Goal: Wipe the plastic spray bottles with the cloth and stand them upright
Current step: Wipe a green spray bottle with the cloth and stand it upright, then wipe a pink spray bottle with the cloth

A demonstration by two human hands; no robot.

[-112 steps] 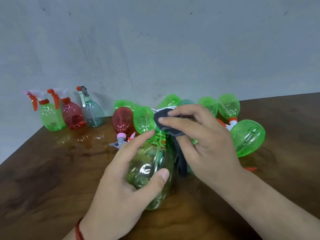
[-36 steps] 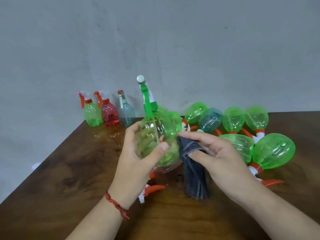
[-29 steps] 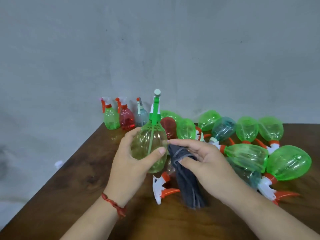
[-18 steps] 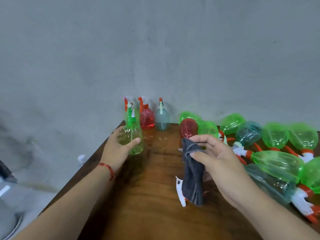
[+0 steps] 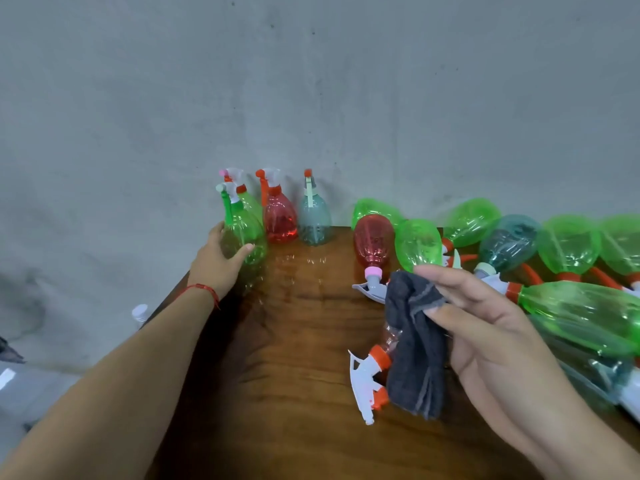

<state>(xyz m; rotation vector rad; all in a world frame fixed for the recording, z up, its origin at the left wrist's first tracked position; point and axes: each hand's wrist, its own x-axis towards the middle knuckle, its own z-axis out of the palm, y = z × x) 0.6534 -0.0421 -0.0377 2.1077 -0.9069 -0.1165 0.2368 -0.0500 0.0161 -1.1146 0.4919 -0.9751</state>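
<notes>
We see a big grey wall [image 5: 311, 81] at the back. In front of it is the brown wooden tabletop [image 5: 294, 341]. Close to the wall stands a red bottle [image 5: 280, 220], straight up, and we say where each thing is from this red bottle.

Off to the right of the red bottle is a heap of bottles [image 5: 568, 244] lying on their sides. Most are green and some are grey-blue. The one nearest the red bottle is a lying red bottle [image 5: 374, 239] with a pink collar.

Our right hand [image 5: 491, 344] is to the right of the red bottle and much nearer to us. Its thumb and fingers pinch a dark grey cloth [image 5: 415, 348]. The cloth hangs down over a clear bottle [image 5: 391, 337] that lies on its side, with an orange collar and a white trigger.

Our left hand [image 5: 218, 263] is just left of the red bottle. Its fingers and thumb curl round a green bottle [image 5: 244, 230] that is straight up. We cannot tell if its bottom sits on the wood. Between it and the red bottle, a bit further back, stands a second green bottle [image 5: 251, 202]. Just right of the red bottle stands a grey-blue bottle [image 5: 314, 220].

A red thread [image 5: 201, 289] goes round our left wrist, left of the red bottle and nearer to us. Further left, past the tabletop's edge, is a little white cap [image 5: 139, 311]
</notes>
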